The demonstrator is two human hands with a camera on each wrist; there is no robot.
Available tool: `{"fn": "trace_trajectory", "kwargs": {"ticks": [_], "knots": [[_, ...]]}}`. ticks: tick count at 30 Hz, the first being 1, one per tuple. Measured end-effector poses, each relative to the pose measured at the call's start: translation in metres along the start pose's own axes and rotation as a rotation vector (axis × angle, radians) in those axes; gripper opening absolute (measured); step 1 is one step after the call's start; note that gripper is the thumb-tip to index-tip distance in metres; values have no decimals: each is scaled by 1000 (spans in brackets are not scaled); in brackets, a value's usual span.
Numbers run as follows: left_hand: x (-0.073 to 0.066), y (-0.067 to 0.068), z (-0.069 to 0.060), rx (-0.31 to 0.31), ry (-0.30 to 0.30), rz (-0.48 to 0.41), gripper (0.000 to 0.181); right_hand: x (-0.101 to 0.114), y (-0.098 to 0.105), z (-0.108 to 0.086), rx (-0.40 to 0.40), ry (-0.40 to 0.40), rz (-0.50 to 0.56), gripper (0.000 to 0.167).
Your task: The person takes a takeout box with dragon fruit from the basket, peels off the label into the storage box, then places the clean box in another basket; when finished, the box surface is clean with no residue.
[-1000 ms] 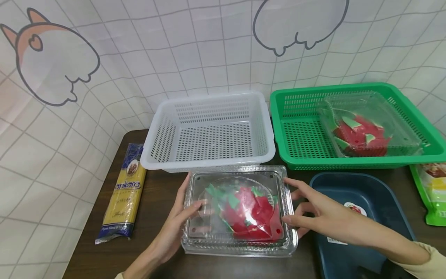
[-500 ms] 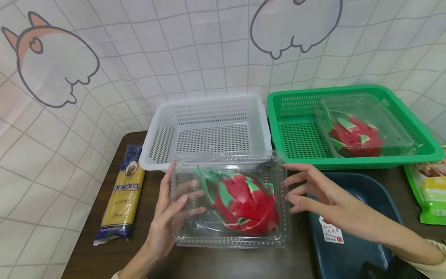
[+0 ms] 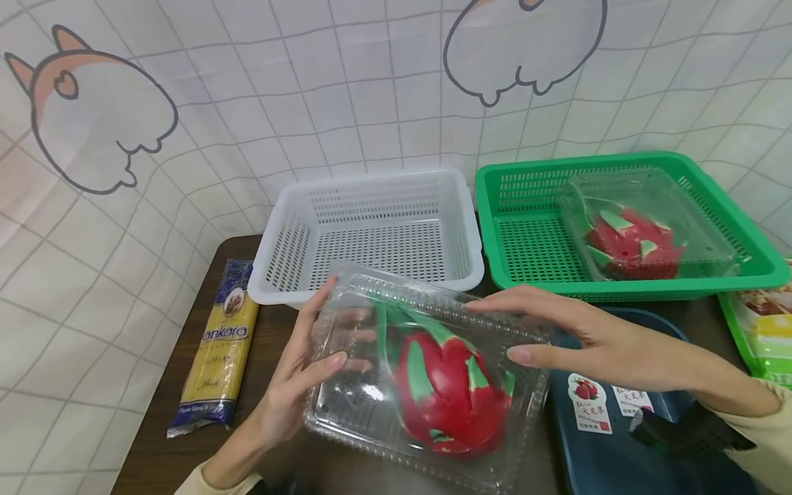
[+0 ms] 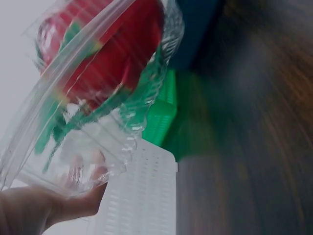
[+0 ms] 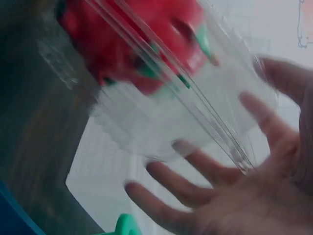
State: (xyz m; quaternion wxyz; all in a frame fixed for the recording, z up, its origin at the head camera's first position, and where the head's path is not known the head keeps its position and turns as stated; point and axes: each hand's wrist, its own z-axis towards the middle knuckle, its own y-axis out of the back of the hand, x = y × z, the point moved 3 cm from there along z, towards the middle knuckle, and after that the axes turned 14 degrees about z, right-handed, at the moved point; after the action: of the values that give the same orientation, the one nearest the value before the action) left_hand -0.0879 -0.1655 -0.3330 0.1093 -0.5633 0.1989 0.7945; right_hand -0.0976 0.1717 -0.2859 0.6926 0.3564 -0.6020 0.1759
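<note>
A clear plastic clamshell box (image 3: 365, 419) with a red and green dragon fruit (image 3: 448, 385) inside is held tilted above the table, in front of the white basket. My left hand (image 3: 291, 385) grips its left side, thumb on the lid and fingers underneath; in the left wrist view those fingers show through the plastic. Around the box's upper right corner lies my right hand (image 3: 575, 337), its fingers spread. In the right wrist view the right hand (image 5: 220, 191) has fairly straight fingers beside the box; contact is hard to tell through the blur.
Behind the box stands a white basket (image 3: 284, 240). A green basket (image 3: 522, 240) at the right holds another boxed dragon fruit (image 3: 637, 240). A blue tray (image 3: 575, 454) carries fruit stickers (image 3: 590, 405). A yellow pasta packet (image 3: 223, 344) lies left, a green packet (image 3: 767, 337) far right.
The box has risen toward me and turned clockwise, its right side swinging down. My right hand has left its right edge and moved to the upper right corner.
</note>
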Motion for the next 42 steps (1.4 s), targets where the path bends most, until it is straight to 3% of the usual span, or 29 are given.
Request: {"fn": "trace_trajectory", "kwargs": {"ticks": [4, 6, 11, 16, 27, 31, 37, 42], "knots": [[-3, 0, 5, 54, -21, 24, 84, 3, -2, 4, 84, -48, 27, 63], [-4, 0, 7, 78, -17, 39, 83, 4, -3, 6, 108, -27, 25, 67], [-8, 2, 9, 114, 1, 180, 79, 1, -12, 8, 134, 50, 69, 72], [-10, 0, 10, 181, 43, 237, 76, -6, -24, 6, 162, -21, 163, 75], [-9, -4, 34, 377, 129, 116, 71, -15, -25, 1, 108, -95, 281, 71], [-8, -4, 43, 424, 203, 144, 66, -25, -21, 1, 74, -108, 377, 68], [-7, -9, 49, 453, 336, 145, 65, -37, -9, -6, 36, -124, 431, 67], [-8, -14, 53, 445, 343, 113, 62, -35, 9, -12, -14, -138, 352, 63]]}}
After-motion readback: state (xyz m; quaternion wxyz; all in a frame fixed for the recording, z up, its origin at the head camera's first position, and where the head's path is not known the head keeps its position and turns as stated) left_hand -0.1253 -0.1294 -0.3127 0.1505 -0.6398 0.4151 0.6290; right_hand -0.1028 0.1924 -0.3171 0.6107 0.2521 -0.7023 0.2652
